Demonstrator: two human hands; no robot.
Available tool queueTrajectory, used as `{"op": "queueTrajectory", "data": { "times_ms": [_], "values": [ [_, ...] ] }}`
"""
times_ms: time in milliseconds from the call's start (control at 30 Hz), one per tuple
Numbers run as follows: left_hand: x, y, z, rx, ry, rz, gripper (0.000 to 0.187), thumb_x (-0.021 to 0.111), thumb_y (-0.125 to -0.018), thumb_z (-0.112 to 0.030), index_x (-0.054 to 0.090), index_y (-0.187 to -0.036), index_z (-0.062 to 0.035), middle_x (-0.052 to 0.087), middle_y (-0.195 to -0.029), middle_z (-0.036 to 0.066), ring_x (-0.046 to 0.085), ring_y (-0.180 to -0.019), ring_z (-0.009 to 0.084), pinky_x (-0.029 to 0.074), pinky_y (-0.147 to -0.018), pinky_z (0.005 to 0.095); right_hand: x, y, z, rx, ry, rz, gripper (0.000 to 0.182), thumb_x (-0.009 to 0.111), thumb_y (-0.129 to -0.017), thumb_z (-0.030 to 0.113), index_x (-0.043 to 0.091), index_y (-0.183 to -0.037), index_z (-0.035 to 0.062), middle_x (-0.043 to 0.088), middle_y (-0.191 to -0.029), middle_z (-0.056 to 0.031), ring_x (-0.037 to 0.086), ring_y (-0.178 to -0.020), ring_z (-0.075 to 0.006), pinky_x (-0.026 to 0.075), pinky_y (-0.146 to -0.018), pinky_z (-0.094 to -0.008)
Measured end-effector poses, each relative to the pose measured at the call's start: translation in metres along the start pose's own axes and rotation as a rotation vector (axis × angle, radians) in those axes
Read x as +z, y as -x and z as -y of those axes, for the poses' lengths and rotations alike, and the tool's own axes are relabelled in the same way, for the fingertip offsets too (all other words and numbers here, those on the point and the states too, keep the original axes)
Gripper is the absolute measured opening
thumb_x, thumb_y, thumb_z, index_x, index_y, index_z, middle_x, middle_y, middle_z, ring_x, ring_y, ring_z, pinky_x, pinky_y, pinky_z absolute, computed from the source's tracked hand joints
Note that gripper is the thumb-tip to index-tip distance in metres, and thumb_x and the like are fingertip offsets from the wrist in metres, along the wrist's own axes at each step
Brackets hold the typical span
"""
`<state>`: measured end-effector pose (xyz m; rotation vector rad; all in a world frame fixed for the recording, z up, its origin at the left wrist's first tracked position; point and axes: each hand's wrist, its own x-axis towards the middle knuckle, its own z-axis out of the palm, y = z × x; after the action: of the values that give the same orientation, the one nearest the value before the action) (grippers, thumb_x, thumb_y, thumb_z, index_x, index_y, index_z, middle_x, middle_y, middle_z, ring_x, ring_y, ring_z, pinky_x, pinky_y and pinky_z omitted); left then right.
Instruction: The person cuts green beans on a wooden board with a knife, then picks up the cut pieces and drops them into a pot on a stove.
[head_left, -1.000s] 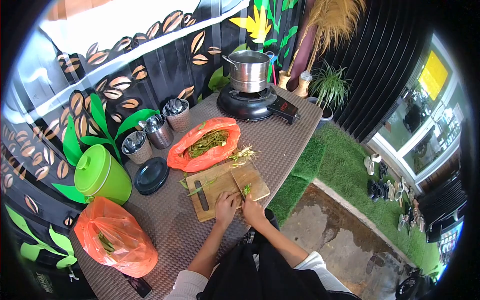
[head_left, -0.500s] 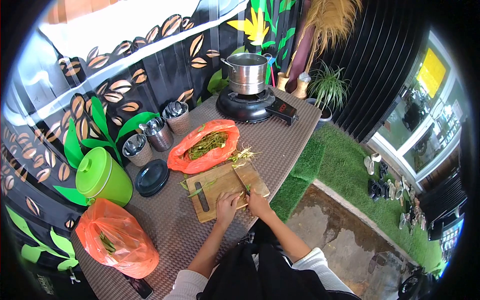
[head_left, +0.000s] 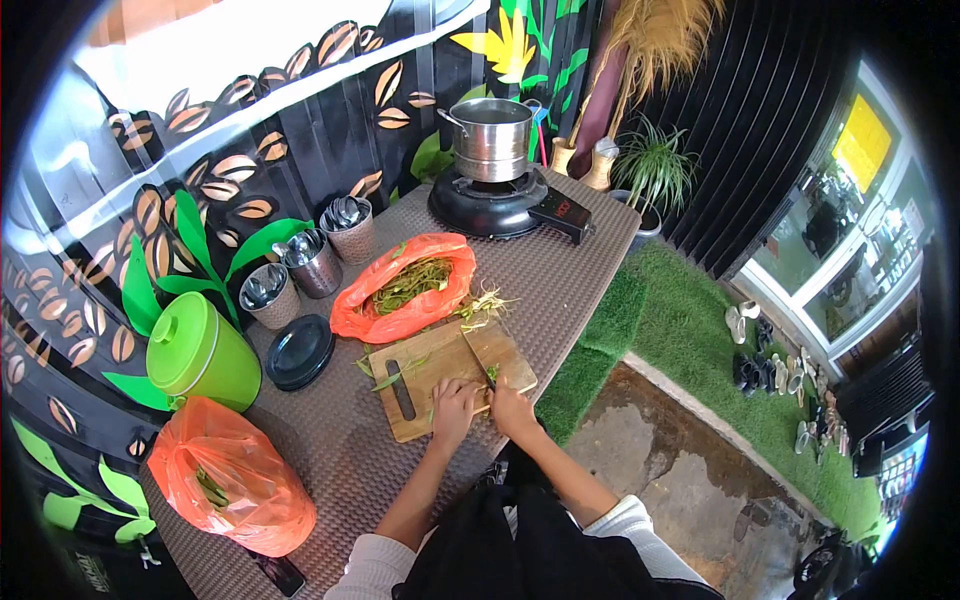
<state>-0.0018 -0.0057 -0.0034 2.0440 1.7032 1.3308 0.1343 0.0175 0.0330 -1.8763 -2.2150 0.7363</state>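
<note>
The board (head_left: 440,372) lay on the brown mat (head_left: 560,280), near its front edge, and both hands worked at the board's near corner. The left hand (head_left: 455,408) rested palm down on the wood, fingers curled over a small bunch of greens (head_left: 491,374) and pinning it; how tightly they closed I could not tell. The right hand (head_left: 512,410), touching the left, was wrapped shut around the handle of a knife (head_left: 484,360), whose broad blade lay across the board's right end, over the greens. A few loose stems (head_left: 398,372) sat on the board's middle, beside its slot. Just behind the board an open orange bag (head_left: 405,290) held more greens, with pale trimmings (head_left: 484,305) scattered at the bag's right. Left of the board lay a black lid (head_left: 300,352), and beyond that a green bin (head_left: 200,350). Three cutlery cups (head_left: 312,262) stood behind the lid, against the wall. A steel pot (head_left: 492,138) sat on a black stove (head_left: 490,205) well behind the board. A second orange bag (head_left: 225,480) lay tied shut, well to the board's left, at the mat's near end.
</note>
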Motion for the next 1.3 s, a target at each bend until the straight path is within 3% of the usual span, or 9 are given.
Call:
{"op": "queueTrajectory", "data": {
  "times_ms": [200, 533, 767, 833, 1033, 1100, 1167, 1300],
  "values": [
    [-0.003, 0.0, -0.003, -0.013, 0.022, 0.004, 0.014, 0.06, -0.084, -0.008, 0.069, -0.093, -0.0043, 0.063, -0.091, 0.008, 0.054, -0.093, 0.027, 0.037, -0.088, 0.039, -0.008, -0.005, -0.011, -0.082, -0.062, 0.038, 0.036, 0.045, -0.096, 0.028, 0.041, -0.11, -0.0044, 0.063, -0.084, -0.0316, 0.063, -0.084, -0.047, 0.051, -0.072, -0.0544],
    [-0.002, 0.0, 0.0, -0.023, 0.034, 0.007, 0.013, 0.061, -0.083, -0.009, 0.07, -0.092, -0.0043, 0.063, -0.089, 0.008, 0.055, -0.092, 0.0262, 0.038, -0.085, 0.0381, 0.013, -0.002, 0.001, 0.035, 0.0, -0.03, 0.037, 0.046, -0.096, 0.029, 0.041, -0.112, -0.0037, 0.065, -0.085, -0.0283, 0.065, -0.084, -0.044, 0.053, -0.073, -0.0521],
    [0.002, 0.001, 0.004, -0.042, 0.022, 0.021, 0.013, 0.06, -0.084, -0.011, 0.07, -0.092, -0.0072, 0.063, -0.092, 0.006, 0.053, -0.092, 0.0266, 0.038, -0.084, 0.0386, -0.007, -0.007, -0.011, -0.057, -0.083, 0.064, 0.039, 0.045, -0.096, 0.031, 0.043, -0.112, -0.0041, 0.063, -0.093, -0.031, 0.063, -0.089, -0.0459, 0.051, -0.077, -0.0521],
    [-0.001, 0.0, 0.001, -0.026, 0.004, 0.011, 0.014, 0.06, -0.084, -0.011, 0.07, -0.093, -0.0072, 0.063, -0.092, 0.006, 0.053, -0.093, 0.0267, 0.038, -0.084, 0.0388, -0.005, 0.002, -0.009, -0.046, -0.099, 0.045, 0.035, 0.045, -0.096, 0.026, 0.042, -0.111, -0.0048, 0.061, -0.088, -0.0347, 0.061, -0.086, -0.0505, 0.049, -0.075, -0.0554],
    [0.001, 0.002, 0.005, 0.01, -0.023, -0.024, 0.012, 0.062, -0.082, -0.007, 0.07, -0.091, -0.0046, 0.063, -0.089, 0.007, 0.054, -0.091, 0.0261, 0.038, -0.084, 0.037, 0.005, 0.011, 0.006, 0.018, -0.027, 0.011, 0.035, 0.046, -0.096, 0.027, 0.042, -0.107, -0.0051, 0.062, -0.083, -0.0314, 0.063, -0.083, -0.0468, 0.051, -0.07, -0.0542],
    [0.003, 0.0, 0.007, 0.029, -0.036, -0.034, 0.012, 0.061, -0.082, -0.007, 0.07, -0.091, -0.0049, 0.063, -0.089, 0.007, 0.054, -0.091, 0.0259, 0.038, -0.083, 0.0369, 0.008, -0.005, -0.001, -0.05, -0.02, -0.102, 0.035, 0.047, -0.095, 0.027, 0.043, -0.105, -0.0059, 0.063, -0.081, -0.0308, 0.064, -0.081, -0.0464, 0.052, -0.07, -0.0535],
    [-0.001, 0.001, 0.002, 0.026, -0.048, -0.023, 0.012, 0.061, -0.082, -0.007, 0.07, -0.091, -0.0052, 0.063, -0.089, 0.006, 0.054, -0.091, 0.0257, 0.038, -0.082, 0.0367, 0.003, -0.006, -0.004, -0.03, -0.062, 0.04, 0.035, 0.046, -0.096, 0.029, 0.043, -0.108, -0.0038, 0.063, -0.089, -0.0308, 0.064, -0.087, -0.0454, 0.052, -0.075, -0.0519],
    [0.0, -0.002, 0.0, 0.005, -0.007, -0.029, 0.012, 0.061, -0.083, -0.008, 0.07, -0.091, -0.0058, 0.063, -0.087, 0.006, 0.054, -0.091, 0.0249, 0.038, -0.082, 0.0368, -0.01, -0.004, -0.018, -0.101, -0.116, 0.087, 0.039, 0.046, -0.096, 0.031, 0.043, -0.112, -0.0048, 0.063, -0.092, -0.0314, 0.062, -0.09, -0.0467, 0.05, -0.078, -0.0527]
  ]
}}
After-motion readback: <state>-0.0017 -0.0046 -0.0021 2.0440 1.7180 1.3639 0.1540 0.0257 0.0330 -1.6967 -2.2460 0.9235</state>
